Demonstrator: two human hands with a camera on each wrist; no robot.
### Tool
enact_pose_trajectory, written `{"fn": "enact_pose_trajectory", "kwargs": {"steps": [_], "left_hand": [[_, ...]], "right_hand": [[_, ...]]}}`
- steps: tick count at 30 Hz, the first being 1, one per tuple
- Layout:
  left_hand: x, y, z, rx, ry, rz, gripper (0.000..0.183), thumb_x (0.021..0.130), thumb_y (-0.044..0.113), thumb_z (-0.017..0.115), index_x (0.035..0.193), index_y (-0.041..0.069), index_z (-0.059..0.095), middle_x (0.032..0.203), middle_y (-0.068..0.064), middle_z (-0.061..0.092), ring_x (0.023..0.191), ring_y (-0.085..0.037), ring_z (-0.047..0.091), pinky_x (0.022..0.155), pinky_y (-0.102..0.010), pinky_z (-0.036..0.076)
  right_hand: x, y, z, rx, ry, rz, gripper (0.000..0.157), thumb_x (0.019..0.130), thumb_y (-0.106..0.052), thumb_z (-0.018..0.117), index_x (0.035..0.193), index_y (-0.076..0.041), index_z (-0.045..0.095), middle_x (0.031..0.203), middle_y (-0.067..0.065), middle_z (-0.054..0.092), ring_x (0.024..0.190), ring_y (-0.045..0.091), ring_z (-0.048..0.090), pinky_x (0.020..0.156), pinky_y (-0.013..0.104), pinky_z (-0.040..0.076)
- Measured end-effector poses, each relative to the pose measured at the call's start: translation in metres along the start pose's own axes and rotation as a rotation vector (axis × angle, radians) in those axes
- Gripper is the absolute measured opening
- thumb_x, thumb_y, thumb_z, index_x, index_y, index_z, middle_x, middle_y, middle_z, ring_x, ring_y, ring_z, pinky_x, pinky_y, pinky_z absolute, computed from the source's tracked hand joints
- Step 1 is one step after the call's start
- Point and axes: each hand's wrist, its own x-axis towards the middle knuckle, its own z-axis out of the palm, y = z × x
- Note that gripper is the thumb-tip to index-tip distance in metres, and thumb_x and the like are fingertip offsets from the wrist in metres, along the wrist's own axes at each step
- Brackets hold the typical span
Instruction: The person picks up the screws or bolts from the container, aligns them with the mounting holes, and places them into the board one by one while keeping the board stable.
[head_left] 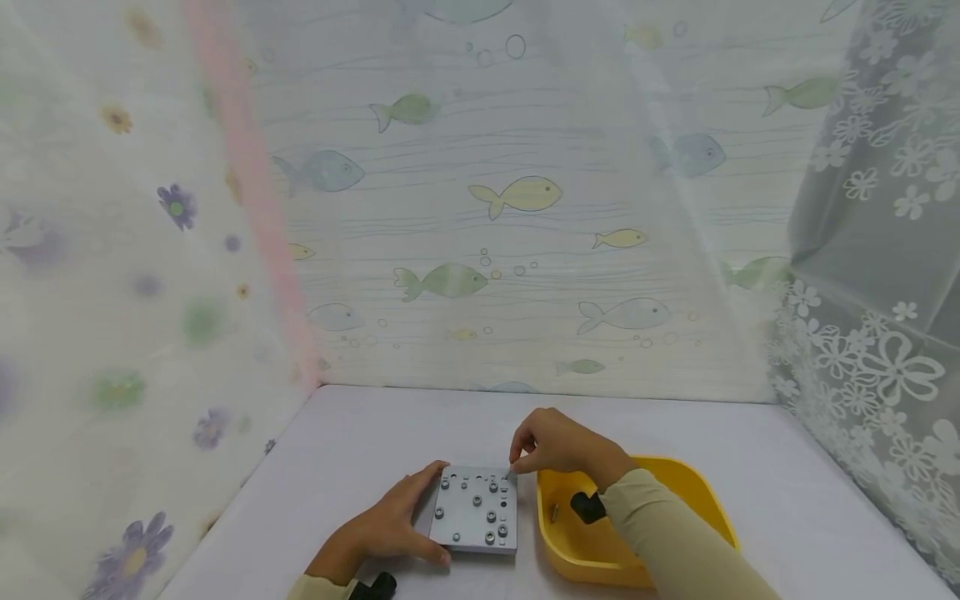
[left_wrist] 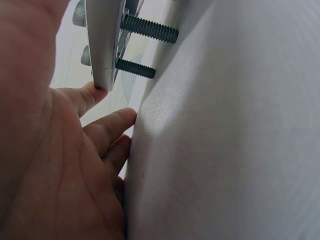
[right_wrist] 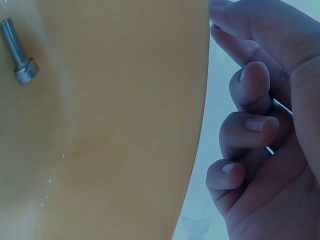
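Note:
A square silver metal plate [head_left: 467, 523] carries several socket-head screws and shows some bare holes. Beneath it, in the left wrist view, threaded screw shanks [left_wrist: 150, 28] stick out toward the white tabletop. My left hand [head_left: 390, 521] holds the plate by its left side, thumb at the near corner and a finger at the far one. At the far right corner, my right hand [head_left: 558, 442] pinches a small grey metal piece [head_left: 509, 474] between thumb and forefinger, right at the plate's surface. The fingertips mostly hide this piece; the other fingers curl in toward the palm.
A yellow plastic bin [head_left: 705, 508] stands just right of the plate, under the right forearm. Inside lies a loose socket-head screw [right_wrist: 20, 52]. Patterned curtains [head_left: 480, 208] enclose the white table [head_left: 390, 417] at the back and sides.

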Motion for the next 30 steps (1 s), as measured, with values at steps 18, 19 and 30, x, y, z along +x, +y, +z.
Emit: {"fn": "enact_pose_trajectory", "kwargs": {"steps": [18,19,30], "left_hand": [[0.001,0.003,0.001,0.012,-0.006,-0.051,0.134,0.055,0.062,0.093,0.165,0.031,0.023,0.169,-0.002,0.03,0.156,-0.041,0.024,0.121,-0.072,0.019],[0.001,0.003,0.001,0.013,-0.005,-0.054,0.134,0.055,0.062,0.093,0.165,0.031,0.024,0.169,-0.002,0.03,0.156,-0.042,0.024,0.121,-0.073,0.02],[0.002,0.001,0.002,0.009,0.005,-0.039,0.135,0.053,0.064,0.092,0.165,0.03,0.024,0.168,0.0,0.032,0.156,-0.038,0.027,0.121,-0.071,0.021]], "right_hand": [[0.007,-0.012,0.009,-0.073,-0.042,0.027,0.011,0.085,-0.025,0.085,0.078,-0.028,0.078,0.066,-0.008,0.056,0.066,0.008,0.05,0.057,0.022,0.039],[0.007,-0.012,0.01,-0.075,-0.043,0.029,0.011,0.085,-0.025,0.086,0.078,-0.028,0.078,0.066,-0.008,0.056,0.066,0.008,0.05,0.057,0.022,0.04],[0.011,-0.012,0.016,-0.109,-0.046,0.021,0.013,0.084,-0.026,0.087,0.076,-0.03,0.077,0.068,-0.009,0.058,0.069,0.007,0.05,0.058,0.022,0.041]]}}
